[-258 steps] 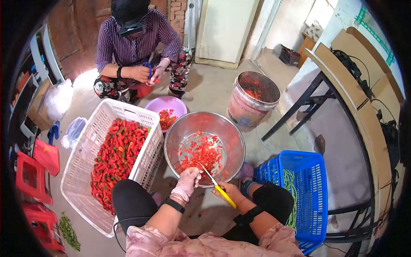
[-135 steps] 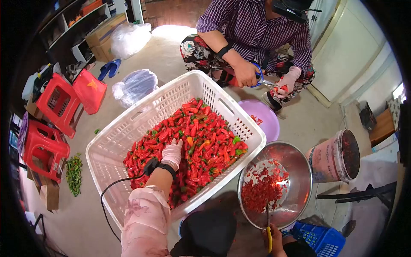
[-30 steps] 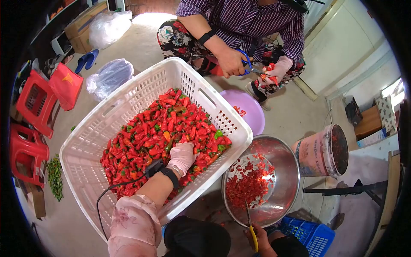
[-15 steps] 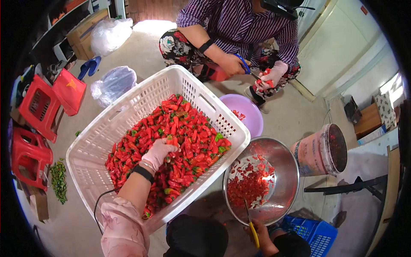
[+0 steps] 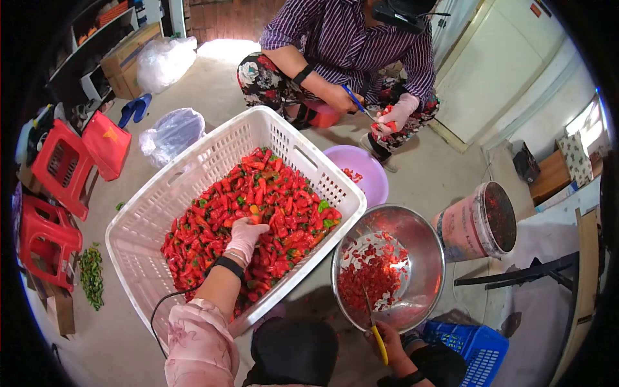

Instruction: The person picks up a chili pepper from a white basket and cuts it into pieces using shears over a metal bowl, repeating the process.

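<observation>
A white slatted basket (image 5: 138, 213) holds a heap of whole red peppers (image 5: 213, 222). My left hand (image 5: 244, 237), in a pale glove, reaches into the heap with its fingers bent around a red pepper (image 5: 255, 215). Beside the basket stands a steel bowl (image 5: 429, 258) with chopped red pieces (image 5: 371, 277) in it. My right hand (image 5: 385, 340) grips yellow-handled scissors (image 5: 382, 345) at the bowl's near rim, their blades pointing into the bowl.
Another person (image 5: 351, 51) crouches opposite, with blue-handled scissors (image 5: 354, 97) and cut red peppers in hand above a purple basin (image 5: 380, 180). A pink bucket (image 5: 461, 226) and a blue crate (image 5: 483, 355) are at the right. Red stools (image 5: 48, 238) stand left.
My left hand has moved slightly up and right relative to the basket, within the heap. The other person's scissors have tilted, and the whole view has shifted a little.
</observation>
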{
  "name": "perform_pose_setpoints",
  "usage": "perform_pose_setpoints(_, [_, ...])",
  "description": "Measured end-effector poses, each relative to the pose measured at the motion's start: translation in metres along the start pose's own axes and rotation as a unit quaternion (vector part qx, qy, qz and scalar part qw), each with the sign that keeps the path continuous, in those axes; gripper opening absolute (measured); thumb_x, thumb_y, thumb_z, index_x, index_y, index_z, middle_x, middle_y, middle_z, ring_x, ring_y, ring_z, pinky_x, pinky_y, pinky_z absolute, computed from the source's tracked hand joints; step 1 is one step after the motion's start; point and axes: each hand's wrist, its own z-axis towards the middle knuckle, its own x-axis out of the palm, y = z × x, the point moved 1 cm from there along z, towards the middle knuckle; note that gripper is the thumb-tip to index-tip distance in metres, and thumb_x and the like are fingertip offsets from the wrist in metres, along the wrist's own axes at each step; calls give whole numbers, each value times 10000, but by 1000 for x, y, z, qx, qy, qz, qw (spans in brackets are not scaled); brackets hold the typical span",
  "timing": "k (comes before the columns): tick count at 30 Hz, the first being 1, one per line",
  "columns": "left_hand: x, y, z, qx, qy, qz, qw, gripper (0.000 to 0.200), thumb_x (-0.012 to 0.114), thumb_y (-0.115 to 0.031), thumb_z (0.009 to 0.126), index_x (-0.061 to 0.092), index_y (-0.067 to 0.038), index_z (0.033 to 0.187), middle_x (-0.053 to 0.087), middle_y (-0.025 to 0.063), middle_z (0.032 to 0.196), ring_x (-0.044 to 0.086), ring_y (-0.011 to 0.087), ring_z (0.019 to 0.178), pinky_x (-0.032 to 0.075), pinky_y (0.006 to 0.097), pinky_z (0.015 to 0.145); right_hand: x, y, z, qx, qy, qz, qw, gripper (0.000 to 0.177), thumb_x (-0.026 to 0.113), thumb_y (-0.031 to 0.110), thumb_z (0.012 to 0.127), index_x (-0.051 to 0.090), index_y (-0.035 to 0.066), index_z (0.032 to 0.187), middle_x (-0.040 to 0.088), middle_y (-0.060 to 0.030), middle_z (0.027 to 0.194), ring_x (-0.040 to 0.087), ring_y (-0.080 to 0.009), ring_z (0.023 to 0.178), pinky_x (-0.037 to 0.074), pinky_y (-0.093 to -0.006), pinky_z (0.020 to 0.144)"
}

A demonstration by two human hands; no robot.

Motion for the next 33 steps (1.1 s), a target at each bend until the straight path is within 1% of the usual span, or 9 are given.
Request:
perform_pose_setpoints(2, [-12,-10,-3,-56,-38,-57,996,335,694,-85,656,584,-21,966,574,29,692,531,141,547,441,290,461,-5,-3,-3,25,32,-110,993,259,614,86,817,525,14,1048,541,10,800,486,-56,744,408,-200,656])
perform_pose_setpoints(6, [-26,6,25,-33,-86,-28,995,265,669,-119,695,603,-26,935,596,34,696,554,156,571,460,309,479,-2,16,-8,131,-12,-41,990,268,620,85,813,524,15,1054,547,5,810,487,-57,740,402,-198,644])
perform_pose_setpoints(9, [-6,12,32,81,-51,217,971,213,632,-206,728,652,-68,889,647,144,824,630,244,749,478,337,698,0,34,-9,85,10,-74,994,287,631,82,804,527,20,1064,546,5,807,487,-56,732,401,-198,637])
perform_pose_setpoints(15, [55,-26,-4,285,94,633,714,316,566,-145,747,579,-181,1061,621,109,918,605,293,852,509,398,659,6,43,-6,92,-5,-57,994,301,640,84,800,529,14,1071,539,20,804,487,-51,727,403,-193,633])
perform_pose_setpoints(17, [61,-7,7,267,79,678,681,252,552,-123,751,602,-148,997,635,105,881,619,279,829,516,395,618,3,33,-5,89,28,-35,995,267,567,143,841,542,95,1102,502,45,654,438,-69,473,335,-187,392])
perform_pose_setpoints(21, [50,-3,12,215,46,695,685,184,560,-128,745,621,-123,919,645,107,833,629,282,795,519,398,590,1,11,-3,127,6,60,990,336,612,132,812,525,83,1133,510,41,657,440,-58,475,327,-183,392])
perform_pose_setpoints(25, [29,-36,2,166,-4,623,765,137,584,-146,724,629,-115,850,643,107,806,632,286,767,521,384,604,6,25,-9,93,-6,-8,996,363,625,135,800,524,88,1145,521,30,665,430,-53,470,320,-179,391])
perform_pose_setpoints(29, [56,-38,-4,337,55,602,722,298,648,-219,669,590,-131,948,580,107,896,582,288,842,497,396,651,2,-1,-6,107,7,21,994,383,632,130,798,513,55,1154,547,15,722,460,-60,526,348,-183,428])
perform_pose_setpoints(33, [103,-32,13,362,30,592,720,212,616,-188,701,606,-105,895,595,99,875,599,265,814,506,381,624,-1,2,-7,179,1,107,978,384,613,93,810,498,31,1172,561,-7,787,516,-79,632,408,-187,515])
